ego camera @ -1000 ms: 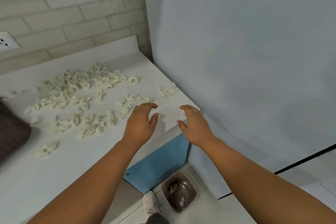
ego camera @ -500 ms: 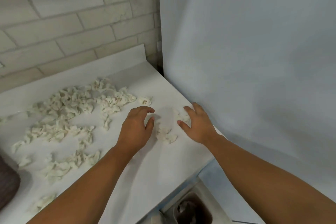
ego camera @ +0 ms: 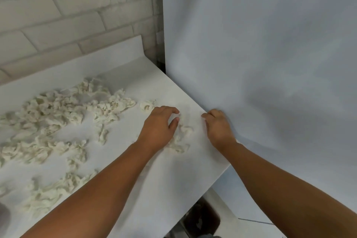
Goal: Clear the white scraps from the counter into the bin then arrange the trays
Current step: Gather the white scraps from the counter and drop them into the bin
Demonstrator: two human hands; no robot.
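White crumpled scraps strew the flat white counter; one small clump lies between both hands. The left hand cups it loosely; the right hand curls at the edge, grip unclear.

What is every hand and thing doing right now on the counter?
Left hand, cupped over the counter, thumb apart.
Right hand, fingers curled at the counter edge; grip unclear.
Small scrap pile, loose between the hands.
Big scrap heap, spread on the counter.
Bin, open, below the counter, mostly hidden.
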